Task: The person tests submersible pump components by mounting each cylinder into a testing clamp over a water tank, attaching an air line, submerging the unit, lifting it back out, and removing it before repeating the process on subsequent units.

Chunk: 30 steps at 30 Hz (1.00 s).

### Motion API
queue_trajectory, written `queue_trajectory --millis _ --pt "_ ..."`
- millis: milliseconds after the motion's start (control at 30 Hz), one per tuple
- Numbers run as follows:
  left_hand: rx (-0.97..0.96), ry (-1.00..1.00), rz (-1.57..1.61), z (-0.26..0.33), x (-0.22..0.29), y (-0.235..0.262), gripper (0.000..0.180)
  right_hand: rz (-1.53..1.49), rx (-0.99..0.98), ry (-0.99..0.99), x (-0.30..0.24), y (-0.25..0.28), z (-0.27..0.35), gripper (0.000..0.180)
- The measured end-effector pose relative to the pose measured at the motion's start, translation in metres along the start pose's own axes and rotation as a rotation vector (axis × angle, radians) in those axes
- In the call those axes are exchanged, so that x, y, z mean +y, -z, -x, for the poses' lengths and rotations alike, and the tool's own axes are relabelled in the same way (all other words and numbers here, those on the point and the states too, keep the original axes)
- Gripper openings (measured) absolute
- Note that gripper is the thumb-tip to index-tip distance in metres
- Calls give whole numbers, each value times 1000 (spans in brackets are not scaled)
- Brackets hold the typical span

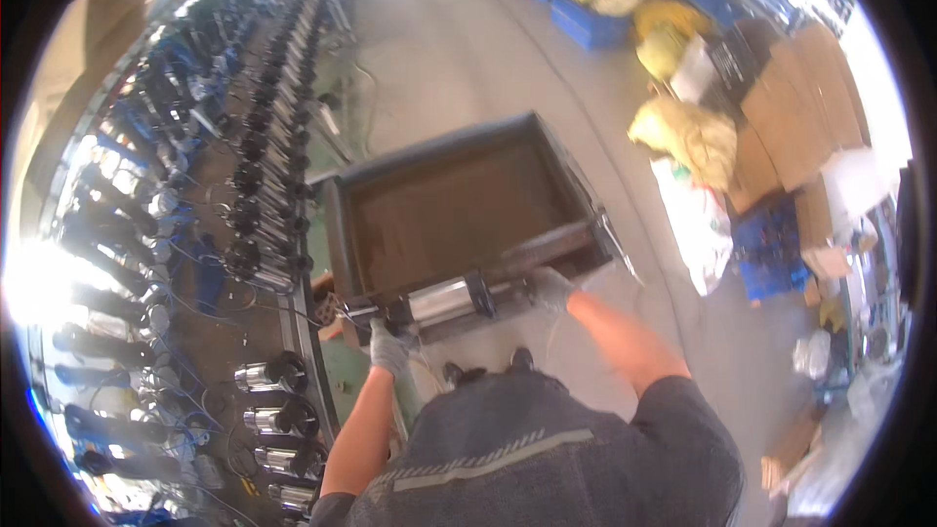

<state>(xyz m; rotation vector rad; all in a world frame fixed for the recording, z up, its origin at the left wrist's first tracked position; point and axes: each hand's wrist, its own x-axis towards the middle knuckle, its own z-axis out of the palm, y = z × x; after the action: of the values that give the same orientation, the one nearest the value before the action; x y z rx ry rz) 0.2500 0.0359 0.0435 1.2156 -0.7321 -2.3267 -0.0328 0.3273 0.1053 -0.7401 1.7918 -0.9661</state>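
A silver cylindrical pump [441, 303] with black end parts lies sideways along the near rim of a dark metal tank [337, 234]. Brownish liquid seems to fill the tank. My left hand [387, 347], in a pale work glove, is closed at the pump's left end, where a thin cable runs off. Also gloved, my right hand [551, 288] grips the dark part at its right end. Blur and the pump itself partly hide the fingers of both hands.
Long rows of similar silver-and-black pumps [278, 420] stand on the left, with cables among them. A metal rail [317, 371] runs between them and me. On the right are cardboard boxes [805, 102], yellow sacks [688, 141] and a blue crate [589, 23].
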Motion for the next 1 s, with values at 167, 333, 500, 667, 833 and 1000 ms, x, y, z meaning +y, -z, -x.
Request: queue_trajectory --millis 167,333,500,667,833,1000 --pt "-109 -494 -1102 3 7 7 53 242 206 240 17 -14 -12 36" --pt "-42 -360 -999 17 12 -7 61 -60 257 272 61 -30 -34 35" --pt "-23 -451 -1008 24 5 -9 62 304 321 364 62 -9 -30 36" --pt "-31 -466 -977 14 -2 -2 64 411 1014 4 79 76 12 25" --pt "-35 -408 -858 9 -4 3 67 432 1000 -472 153 120 44 47" --pt "10 -352 -927 11 2 -2 73 405 727 -641 176 149 25 65"
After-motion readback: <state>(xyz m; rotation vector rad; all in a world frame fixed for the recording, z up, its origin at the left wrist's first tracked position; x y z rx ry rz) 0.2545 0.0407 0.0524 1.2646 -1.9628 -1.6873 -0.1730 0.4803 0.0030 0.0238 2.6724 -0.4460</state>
